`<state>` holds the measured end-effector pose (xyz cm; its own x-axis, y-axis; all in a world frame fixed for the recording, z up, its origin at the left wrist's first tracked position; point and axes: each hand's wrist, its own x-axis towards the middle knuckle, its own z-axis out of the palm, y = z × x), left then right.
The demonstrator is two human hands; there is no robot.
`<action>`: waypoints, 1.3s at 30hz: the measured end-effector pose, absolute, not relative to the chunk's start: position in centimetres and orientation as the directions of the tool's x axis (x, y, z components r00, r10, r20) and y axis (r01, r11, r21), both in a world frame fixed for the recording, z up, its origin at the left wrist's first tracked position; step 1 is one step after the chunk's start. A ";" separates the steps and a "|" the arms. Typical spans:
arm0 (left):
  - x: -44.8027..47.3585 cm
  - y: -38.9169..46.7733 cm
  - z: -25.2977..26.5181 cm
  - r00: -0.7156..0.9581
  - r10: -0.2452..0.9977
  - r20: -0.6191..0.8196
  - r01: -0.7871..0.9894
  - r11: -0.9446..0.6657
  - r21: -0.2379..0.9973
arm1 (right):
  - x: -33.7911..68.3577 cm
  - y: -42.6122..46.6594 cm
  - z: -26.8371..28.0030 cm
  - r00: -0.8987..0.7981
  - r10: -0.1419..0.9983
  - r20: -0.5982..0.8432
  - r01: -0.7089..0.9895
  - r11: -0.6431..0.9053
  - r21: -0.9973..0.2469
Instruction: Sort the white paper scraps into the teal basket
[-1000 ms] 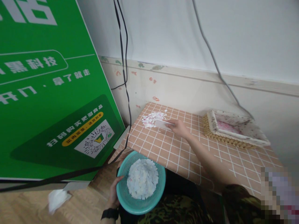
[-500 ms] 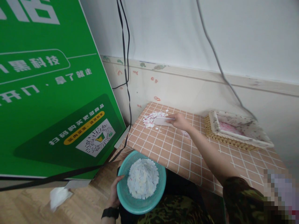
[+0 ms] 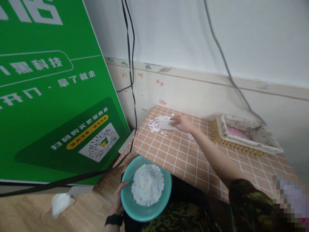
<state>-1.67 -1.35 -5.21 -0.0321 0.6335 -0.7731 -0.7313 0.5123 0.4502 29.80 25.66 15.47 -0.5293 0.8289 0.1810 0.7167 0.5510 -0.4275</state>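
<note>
The left hand (image 3: 118,197) grips the rim of a green bowl (image 3: 127,198) heaped with paper bits (image 3: 147,186); on the table (image 3: 169,151), at the edge of a scrap pile (image 3: 153,125), the right hand (image 3: 183,123) pinches a white card (image 3: 166,124). Gathering scraps seems the step in hand, calling for the card's edge kept low; farther right, a lined basket (image 3: 217,138) holds something pink (image 3: 238,132).

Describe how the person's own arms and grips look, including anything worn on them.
Both grips are bare of gloves. Around the wrist below the left grip is a wide black band, its exact type unclear; any left sleeve is out of view. The right grip and forearm are uncovered up to a loose camouflage sleeve in dark green, brown and black.
</note>
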 end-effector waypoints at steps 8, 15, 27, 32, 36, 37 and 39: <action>-1.5 -1.3 -4.9 -0.037 0.621 -0.783 -0.736 0.513 0.442 | 29.1 26.7 14.9 -0.560 0.811 0.168 0.700 0.572 -0.427; -1.5 -1.3 -4.9 -0.060 0.616 -0.785 -0.739 0.502 0.450 | 29.5 27.3 15.3 -0.483 0.855 0.190 0.759 0.517 -0.395; -1.2 -1.1 -4.1 -0.050 0.591 -0.805 -0.745 0.515 0.424 | 29.5 28.0 15.2 -0.493 0.852 0.177 0.739 0.517 -0.431; -1.4 -1.2 -4.4 -0.057 0.608 -0.792 -0.747 0.499 0.438 | 29.4 27.5 15.4 -0.517 0.843 0.151 0.726 0.525 -0.445; -1.5 -1.3 -4.9 -0.028 0.624 -0.781 -0.753 0.501 0.427 | 29.7 26.9 15.7 -0.562 0.813 0.153 0.679 0.559 -0.476; -1.5 -1.3 -5.0 -0.021 0.632 -0.775 -0.753 0.500 0.428 | 29.7 26.8 15.7 -0.559 0.814 0.160 0.681 0.560 -0.472; -1.5 -1.4 -5.1 -0.016 0.643 -0.766 -0.753 0.496 0.432 | 29.8 26.7 15.7 -0.548 0.819 0.171 0.695 0.560 -0.450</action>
<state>-1.53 -1.36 -5.07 -0.0161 0.6428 -0.7658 -0.7533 0.4958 0.4320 29.83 26.70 15.67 -0.5484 0.8185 0.1711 0.6954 0.5600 -0.4503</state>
